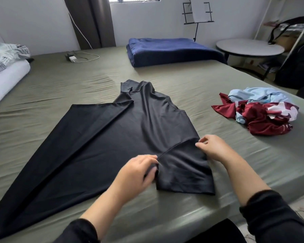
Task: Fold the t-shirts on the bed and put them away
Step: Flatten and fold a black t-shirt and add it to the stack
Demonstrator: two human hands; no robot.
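A person in dark long sleeves leans over a bed point(60, 81) covered in an olive-green sheet, working on a black t-shirt point(102, 141) spread flat across the middle of the mattress, its collar pointing toward the far wall and its hem fanning out wide toward the near left corner. The shirt's right side is already folded inward, the sleeve lying over the body near the front edge of the bed. The left hand point(139, 171) rests on the cloth at the inner edge of that folded sleeve, fingers curled and pinching the fabric where the seam line meets the fold. The right hand point(212, 148) sits at the outer edge of the fold, thumb and forefinger drawn together on the fabric's edge, the other fingers loosely bent above it. To the right, well apart from the black shirt, a crumpled heap of unfolded shirts point(258, 109) in maroon, pale blue and white lies near the bed's right edge. A folded navy blanket point(172, 50) sits at the far side of the mattress, a white charger and cable point(77, 57) lie near the far left, and rolled bedding point(5, 74) lines the left edge. Beyond the bed stand a round white table point(249, 47) and a black music stand point(197, 14).
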